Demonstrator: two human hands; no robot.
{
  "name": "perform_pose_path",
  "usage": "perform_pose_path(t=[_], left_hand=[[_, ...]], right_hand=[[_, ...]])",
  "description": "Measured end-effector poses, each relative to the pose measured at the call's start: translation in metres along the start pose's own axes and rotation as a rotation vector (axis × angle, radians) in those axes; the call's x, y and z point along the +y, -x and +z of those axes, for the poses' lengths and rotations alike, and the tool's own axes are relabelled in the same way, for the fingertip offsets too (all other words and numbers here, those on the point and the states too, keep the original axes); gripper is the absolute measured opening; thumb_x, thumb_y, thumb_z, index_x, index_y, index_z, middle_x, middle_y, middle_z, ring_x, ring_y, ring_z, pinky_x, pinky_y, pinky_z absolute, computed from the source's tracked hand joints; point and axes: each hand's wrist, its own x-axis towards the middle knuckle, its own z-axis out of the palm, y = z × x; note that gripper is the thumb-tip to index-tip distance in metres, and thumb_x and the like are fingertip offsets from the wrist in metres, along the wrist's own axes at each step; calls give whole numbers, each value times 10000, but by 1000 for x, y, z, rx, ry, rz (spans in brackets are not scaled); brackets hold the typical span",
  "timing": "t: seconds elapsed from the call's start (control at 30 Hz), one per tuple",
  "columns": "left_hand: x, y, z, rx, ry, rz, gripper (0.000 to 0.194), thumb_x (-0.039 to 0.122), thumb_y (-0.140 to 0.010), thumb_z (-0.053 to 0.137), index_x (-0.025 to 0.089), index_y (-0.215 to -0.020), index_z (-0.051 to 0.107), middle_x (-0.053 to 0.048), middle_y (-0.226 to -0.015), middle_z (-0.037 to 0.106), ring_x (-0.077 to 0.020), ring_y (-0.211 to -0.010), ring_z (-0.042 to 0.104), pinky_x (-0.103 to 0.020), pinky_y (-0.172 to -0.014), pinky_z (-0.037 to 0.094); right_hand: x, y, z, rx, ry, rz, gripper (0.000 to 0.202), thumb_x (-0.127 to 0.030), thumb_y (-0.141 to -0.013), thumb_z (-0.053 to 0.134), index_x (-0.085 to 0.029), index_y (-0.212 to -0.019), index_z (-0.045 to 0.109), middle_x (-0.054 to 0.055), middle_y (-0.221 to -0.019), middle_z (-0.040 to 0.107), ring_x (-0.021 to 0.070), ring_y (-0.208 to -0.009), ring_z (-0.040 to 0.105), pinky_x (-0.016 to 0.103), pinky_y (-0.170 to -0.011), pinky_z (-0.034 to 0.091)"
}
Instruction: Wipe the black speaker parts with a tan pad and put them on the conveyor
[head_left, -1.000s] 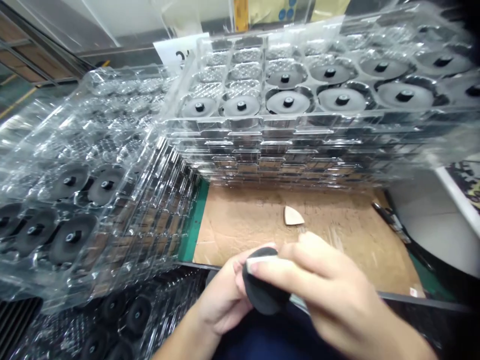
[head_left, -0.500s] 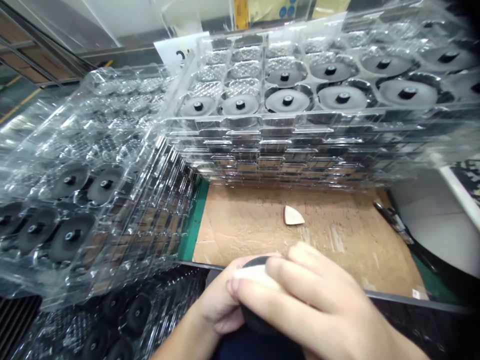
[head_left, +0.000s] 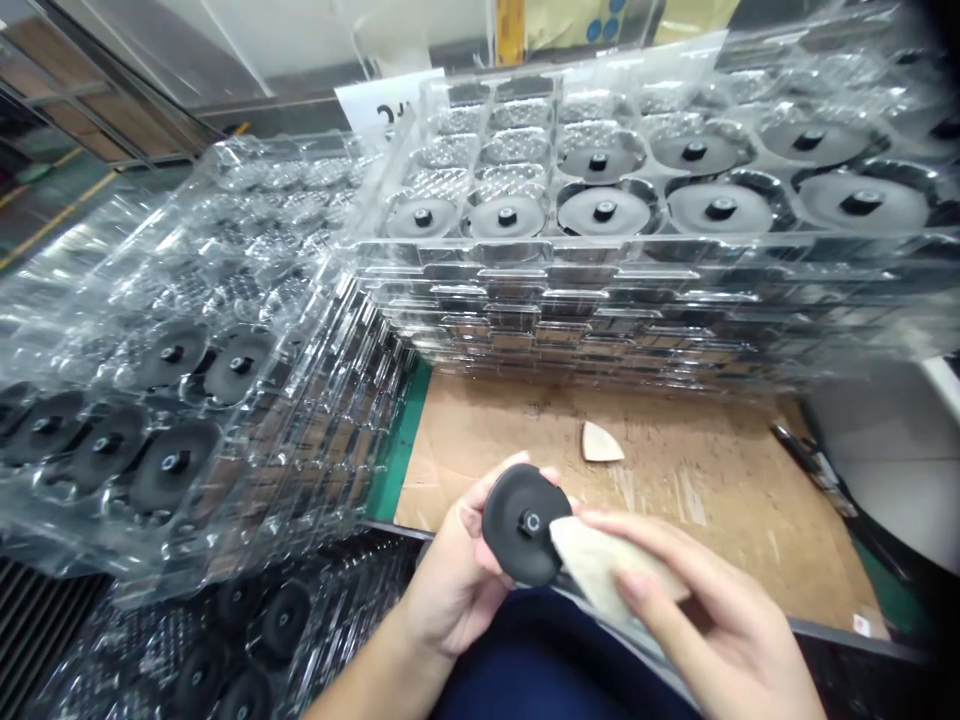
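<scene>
My left hand (head_left: pixel 457 570) grips a round black disc (head_left: pixel 517 545) by its rim, with the short hub at its centre facing up. In my right hand (head_left: pixel 697 600) is a cream-coloured pad (head_left: pixel 607 565), pinched between thumb and fingers. The pad's narrow tip lies over the disc's right edge, close to the hub. Beyond both hands, a second small cream wedge-shaped piece (head_left: pixel 600 443) rests on the cardboard sheet (head_left: pixel 502 420).
Stacked clear plastic trays (head_left: pixel 570 270) holding similar black discs stand at the back. Another tray stack (head_left: pixel 247 430) rises on the left, with more discs in a tray (head_left: pixel 281 615) below it. A dark pen-like tool (head_left: pixel 814 465) lies at the cardboard's right edge.
The disc has turned so its hub side shows. My right hand has drawn back to the right with the pad, uncovering the disc. The view has shifted slightly.
</scene>
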Motion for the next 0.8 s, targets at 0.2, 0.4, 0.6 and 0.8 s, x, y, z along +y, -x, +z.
perform_pose_path(t=[0.2, 0.4, 0.6, 0.8], left_hand=[[-3, 0, 3, 46, -16, -23, 563, 265, -530, 800, 253, -1065, 626, -27, -1104, 652, -219, -983, 618, -242, -843, 494], [-4, 2, 3, 78, -82, -15, 422, 265, -643, 731, 264, -1053, 628, -33, -1073, 663, -187, -964, 618, -248, -847, 480], [-5, 3, 8, 36, -76, -8, 510, 337, -527, 787, 251, -1010, 649, -13, -987, 682, -185, -956, 609, -243, -875, 452], [2, 6, 8, 20, -62, -9, 573, 337, -479, 810, 281, -1022, 636, 4, -1019, 667, -195, -916, 622, -290, -857, 464]], right_hand=[[-4, -6, -8, 273, 96, 190, 251, -333, -831, 531, -310, -1075, 587, -44, -1016, 653, 132, -805, 642, 172, -683, 514], [-36, -20, 13, 55, 72, -337, 367, -122, -816, 501, -161, -1181, 511, 47, -962, 649, 154, -837, 594, 278, -754, 485], [-44, -38, 18, 44, 79, -336, 275, -109, -822, 453, -112, -1071, 569, 53, -808, 628, 151, -714, 568, 294, -652, 467], [-39, -20, 8, -53, 61, -366, 269, -93, -827, 450, -165, -1049, 584, 8, -671, 574, 126, -636, 528, 252, -641, 453]])
